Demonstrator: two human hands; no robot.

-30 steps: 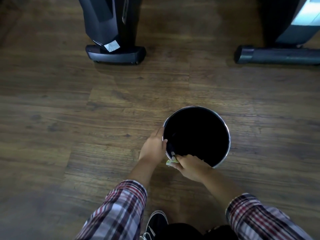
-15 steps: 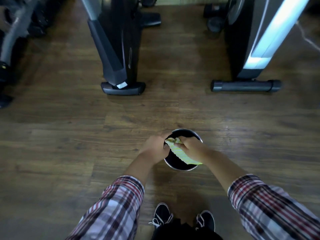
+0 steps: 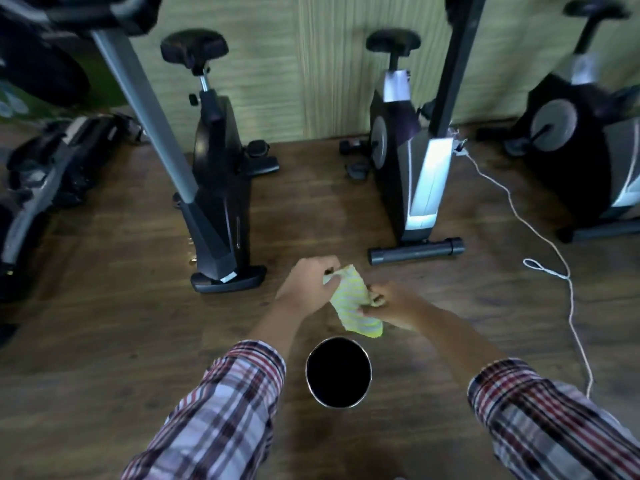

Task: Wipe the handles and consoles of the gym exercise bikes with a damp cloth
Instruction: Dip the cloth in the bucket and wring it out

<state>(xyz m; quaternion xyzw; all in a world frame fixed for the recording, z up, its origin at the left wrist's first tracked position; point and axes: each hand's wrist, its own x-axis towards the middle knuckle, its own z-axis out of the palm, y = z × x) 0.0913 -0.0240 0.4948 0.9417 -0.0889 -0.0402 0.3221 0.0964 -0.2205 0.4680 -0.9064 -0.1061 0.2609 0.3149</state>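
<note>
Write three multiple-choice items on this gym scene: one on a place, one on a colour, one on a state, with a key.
1. Where is the bucket?
A. On the floor, below the hands
B. On a bike seat
C. Beside the wall

2. What colour is the cloth?
A. Plain red
B. Yellow-green and white
C. Black

3. How is the cloth held?
A. Draped over a handlebar
B. Lying on the floor
C. Gripped by both hands

Key: A, it stands on the planks nearer the person; B, pale striped fabric; C, left hand and right hand grip it.

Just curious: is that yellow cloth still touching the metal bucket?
Apart. In the head view the cloth hangs from both hands, with bare floor showing between it and the bucket rim.
</note>
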